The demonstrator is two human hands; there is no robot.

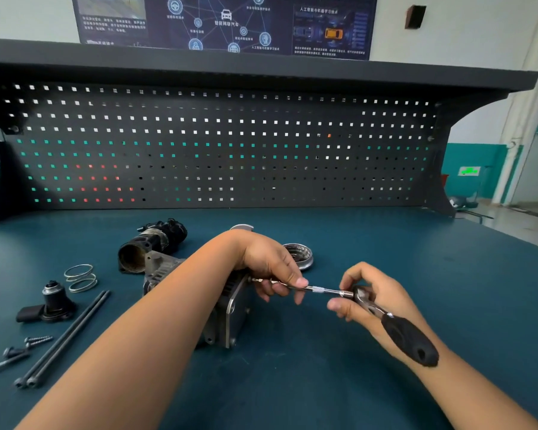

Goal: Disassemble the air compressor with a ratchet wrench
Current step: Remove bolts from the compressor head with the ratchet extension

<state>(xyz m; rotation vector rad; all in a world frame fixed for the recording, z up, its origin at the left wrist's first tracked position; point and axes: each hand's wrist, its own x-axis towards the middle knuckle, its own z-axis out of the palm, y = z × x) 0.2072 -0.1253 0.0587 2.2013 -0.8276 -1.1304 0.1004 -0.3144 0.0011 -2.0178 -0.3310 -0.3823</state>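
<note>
Our left hand (267,262) reaches across the middle of the dark teal desk (323,383) and pinches the thin chrome extension bar (317,288) of the black-handled steel ratchet wrench (385,315). Our right hand (389,290) grips the wrench's head, and the handle lies along that wrist. The grey finned metal air compressor body (230,315) sits just beneath our left wrist, apart from the right hand. Towards the desk's left edge lie two long black bolts (66,336) and silver wire spring rings (80,277).
</note>
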